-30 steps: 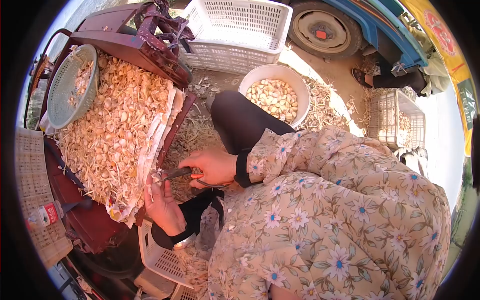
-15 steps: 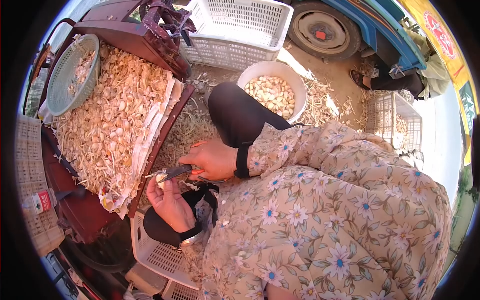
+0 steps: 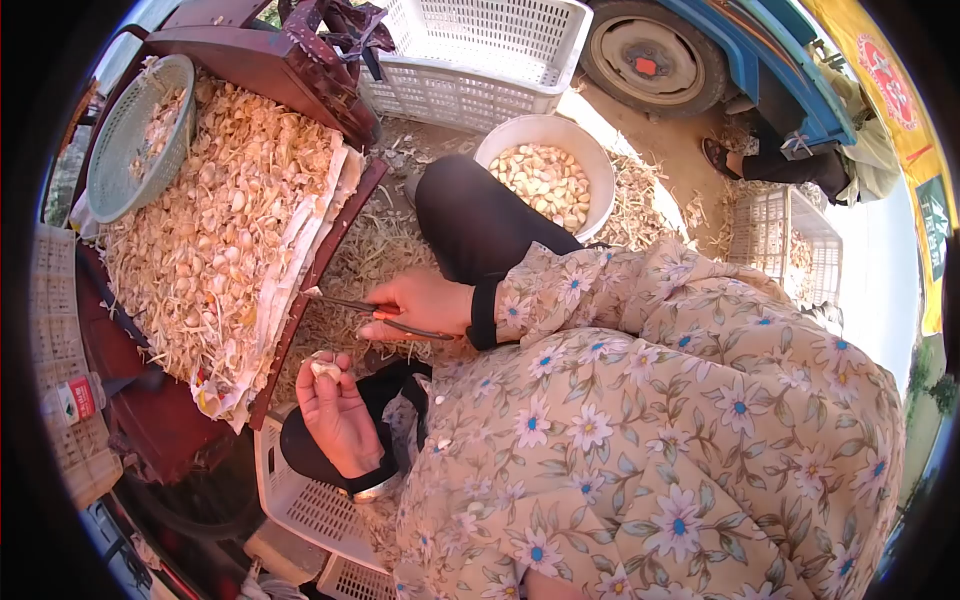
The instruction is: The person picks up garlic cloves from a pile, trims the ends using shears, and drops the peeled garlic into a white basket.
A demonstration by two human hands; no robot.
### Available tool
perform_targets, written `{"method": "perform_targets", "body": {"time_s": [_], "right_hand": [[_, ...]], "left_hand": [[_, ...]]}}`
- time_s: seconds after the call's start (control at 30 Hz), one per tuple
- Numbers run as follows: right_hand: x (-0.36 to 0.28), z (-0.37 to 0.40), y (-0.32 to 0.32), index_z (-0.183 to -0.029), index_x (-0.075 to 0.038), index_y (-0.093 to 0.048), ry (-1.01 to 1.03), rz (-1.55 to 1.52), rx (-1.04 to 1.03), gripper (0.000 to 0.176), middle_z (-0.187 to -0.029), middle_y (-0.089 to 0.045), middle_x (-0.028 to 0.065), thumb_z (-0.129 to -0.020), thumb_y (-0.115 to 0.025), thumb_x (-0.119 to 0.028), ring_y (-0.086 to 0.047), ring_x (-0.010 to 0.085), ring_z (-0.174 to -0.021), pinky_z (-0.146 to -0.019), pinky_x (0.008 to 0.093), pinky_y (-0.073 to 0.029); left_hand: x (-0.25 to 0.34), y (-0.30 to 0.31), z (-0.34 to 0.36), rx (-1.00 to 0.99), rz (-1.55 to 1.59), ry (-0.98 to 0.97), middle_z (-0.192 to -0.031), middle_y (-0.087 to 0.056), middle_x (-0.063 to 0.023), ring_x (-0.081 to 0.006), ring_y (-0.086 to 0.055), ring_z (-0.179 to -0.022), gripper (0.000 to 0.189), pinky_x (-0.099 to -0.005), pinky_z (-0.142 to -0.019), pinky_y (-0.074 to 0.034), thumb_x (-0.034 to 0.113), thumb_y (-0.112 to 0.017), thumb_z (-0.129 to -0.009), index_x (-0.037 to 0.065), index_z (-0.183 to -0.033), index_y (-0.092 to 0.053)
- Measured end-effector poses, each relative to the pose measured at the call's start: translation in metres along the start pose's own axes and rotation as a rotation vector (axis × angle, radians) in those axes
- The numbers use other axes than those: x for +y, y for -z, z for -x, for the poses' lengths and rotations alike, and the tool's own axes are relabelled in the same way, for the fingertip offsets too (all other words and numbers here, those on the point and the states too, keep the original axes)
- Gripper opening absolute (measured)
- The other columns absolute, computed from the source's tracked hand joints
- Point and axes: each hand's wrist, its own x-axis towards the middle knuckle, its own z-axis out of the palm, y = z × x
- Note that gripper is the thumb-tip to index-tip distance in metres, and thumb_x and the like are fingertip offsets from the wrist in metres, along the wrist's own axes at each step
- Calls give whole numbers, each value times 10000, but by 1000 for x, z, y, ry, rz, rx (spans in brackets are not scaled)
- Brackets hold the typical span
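Note:
My left hand [image 3: 340, 415] is closed, palm up, with a pale garlic clove [image 3: 325, 370] pinched between thumb and fingertips. Above it, my right hand [image 3: 425, 303] grips a pair of scissors [image 3: 345, 301], whose blades point left toward the tray's edge. A small pale bit [image 3: 313, 293] shows at the blade tips. Beyond both hands lies a large heap of garlic cloves and dry skins [image 3: 225, 225] on a sloping dark-red tray [image 3: 325, 262] lined with white sheeting. Peeled cloves fill part of a white bucket [image 3: 600, 165] past my right knee.
A green plastic basket [image 3: 105, 170] rests on the heap's far left. White crates [image 3: 470, 95] stand at the top, and another crate [image 3: 285, 490] is below my left knee. A blue vehicle's wheel [image 3: 655, 62] and a person's sandalled foot [image 3: 718, 158] are at upper right. Skins litter the ground.
The scissors have come away from the clove, their blades now farther up and left. My left hand has dropped slightly and still pinches the clove.

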Motion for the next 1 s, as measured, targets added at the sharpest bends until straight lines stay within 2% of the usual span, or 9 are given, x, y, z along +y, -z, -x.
{"method": "perform_targets", "body": {"time_s": [0.17, 0.33, 0.47, 0.53, 0.63, 0.77, 0.83, 0.87, 1.0], "right_hand": [[44, -18, -4, -912, -34, -550, -122, 0, -2, 387, -687, -529, 84, -807, -591, -404, -478, 160, -645, -604, 297, -405], [55, -23, -12, -847, -29, -589, -26, -99, 126, 388, -632, -525, 92, -736, -653, -395, -507, 200, -601, -575, 323, -403], [42, -19, -3, -932, -36, -565, -80, -77, 25, 380, -721, -544, 93, -763, -639, -368, -521, 205, -676, -629, 317, -423], [44, -23, -3, -1024, -43, -548, -105, -75, -31, 400, -781, -567, 95, -771, -643, -338, -534, 202, -722, -664, 312, -435], [50, -26, -7, -1090, -51, -536, -111, -105, -36, 431, -818, -580, 100, -773, -645, -321, -532, 174, -740, -675, 306, -435], [52, -30, -10, -1163, -59, -511, -187, -191, -53, 464, -865, -587, 84, -783, -641, -292, -512, 126, -772, -715, 276, -431], [60, -33, -17, -995, -34, -555, -127, -214, 57, 384, -757, -575, 90, -755, -654, -318, -536, 164, -706, -650, 303, -427], [63, -33, -20, -911, -22, -578, -99, -225, 117, 362, -703, -569, 93, -742, -661, -331, -549, 183, -673, -618, 317, -424], [61, -30, -13, -907, -13, -581, -137, -263, 160, 376, -717, -578, 106, -731, -669, -334, -557, 204, -678, -620, 328, -429]], "left_hand": [[32, 25, 19, 87, -128, -103, -1016, -524, -112, -153, -562, -760, 219, -179, -578, -432, 72, -524, -864, 9, -1060, -450], [69, 98, 61, 482, -376, -149, -984, -529, -93, -88, -488, -556, 161, -165, -428, -365, 66, -493, -872, 44, -1018, -431], [66, 177, 109, 869, -861, 30, -993, -525, -77, -114, -519, -651, 233, -208, -455, -394, 14, -505, -805, 31, -1034, -462], [65, 208, 128, 766, -1319, 427, -1042, -526, -126, -143, -548, -554, 447, -231, -385, -369, -15, -559, -748, -20, -1177, -433], [71, 194, 104, 819, -1412, 270, -1049, -526, -137, -146, -558, -546, 487, -226, -375, -369, -13, -585, -744, -32, -1203, -424], [98, 119, -6, 542, -1157, -71, -923, -593, -91, -76, -515, -549, 290, -199, -467, -413, 84, -563, -830, -11, -1100, -520], [95, 126, -75, 308, -1279, -295, -869, -605, -55, -71, -528, -608, 259, -198, -501, -424, 124, -569, -831, -7, -1055, -559], [99, 87, -95, 313, -1210, -138, -896, -610, -67, -88, -549, -623, 266, -211, -512, -443, 120, -573, -825, -17, -1052, -564], [76, 120, -189, 137, -1578, -144, -830, -637, -95, -167, -604, -668, 315, -278, -592, -479, 125, -613, -754, 10, -1046, -589]]}}
